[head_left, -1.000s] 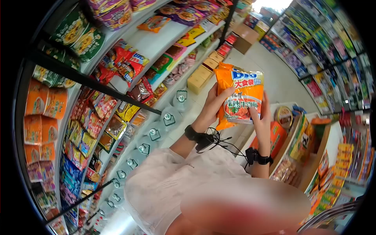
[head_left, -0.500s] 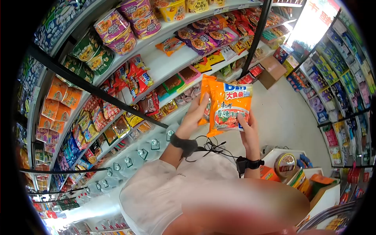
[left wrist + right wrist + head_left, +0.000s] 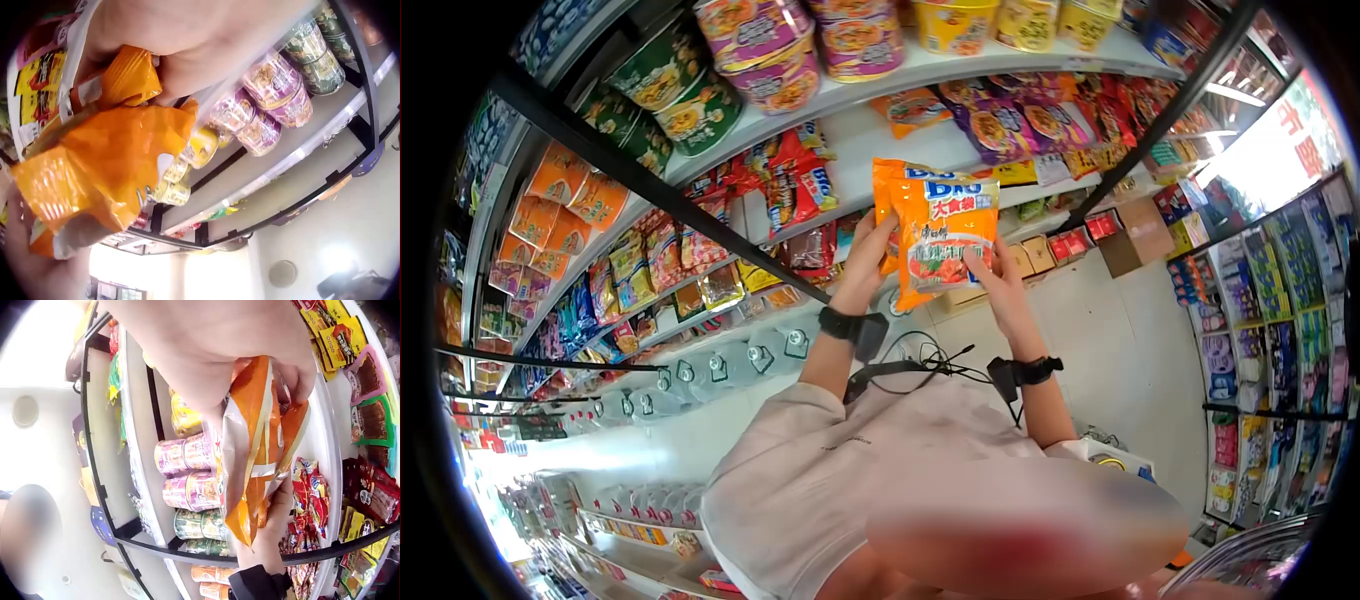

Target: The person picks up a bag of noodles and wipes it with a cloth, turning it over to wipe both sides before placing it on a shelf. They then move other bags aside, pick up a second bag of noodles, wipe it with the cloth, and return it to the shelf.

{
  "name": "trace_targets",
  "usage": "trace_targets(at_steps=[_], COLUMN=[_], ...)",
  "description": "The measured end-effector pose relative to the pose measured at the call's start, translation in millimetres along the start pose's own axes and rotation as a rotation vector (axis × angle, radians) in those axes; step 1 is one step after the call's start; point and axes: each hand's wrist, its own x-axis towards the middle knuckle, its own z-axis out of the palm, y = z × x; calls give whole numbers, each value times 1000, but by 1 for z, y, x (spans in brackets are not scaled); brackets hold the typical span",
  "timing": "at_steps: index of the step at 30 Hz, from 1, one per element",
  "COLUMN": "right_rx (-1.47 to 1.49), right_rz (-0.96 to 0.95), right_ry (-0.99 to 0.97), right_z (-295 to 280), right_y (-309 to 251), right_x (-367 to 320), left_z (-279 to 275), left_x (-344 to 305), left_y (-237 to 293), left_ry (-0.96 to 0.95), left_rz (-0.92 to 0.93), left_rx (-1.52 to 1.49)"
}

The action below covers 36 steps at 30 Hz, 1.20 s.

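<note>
Both hands hold orange noodle packets, one lying behind the other, upright before the shelves in the head view. The left hand grips their left edge. At the lower right edge the right hand pinches them, its thumb on the front. Up close in the left wrist view are the crinkled orange wrapper and the left hand around its end. In the right wrist view the right hand grips the packets' top end, with the left hand at the far side.
A shelf behind the packets bears a loose orange packet, purple packets and red packets. Noodle tubs stand above. Large water bottles line the floor beside the shelving. A cardboard box sits at the right.
The head view has turned, bringing the noodle shelves nearer its centre. Both hands and the packets have moved left and slightly up in it, the grip about the same.
</note>
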Motion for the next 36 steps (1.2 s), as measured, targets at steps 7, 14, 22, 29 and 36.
trace_targets(at_steps=[7, 14, 22, 29, 36], right_rx=[-146, -327, -134, -62, -66], right_rz=[-75, -254, -247, -262, -266], right_ry=[-1, 117, 84, 58, 59], right_z=[36, 19, -19, -45, -64], right_y=[-1, 38, 20, 7, 8], right_x=[115, 203, 201, 208, 201], left_z=[-72, -90, -99, -70, -106], left_x=[106, 220, 280, 257, 322], left_y=[9, 13, 27, -7, -33], left_ry=[54, 350, 680, 239, 412], left_rz=[110, 718, 775, 264, 426], left_rx=[277, 782, 1572, 1909, 1981])
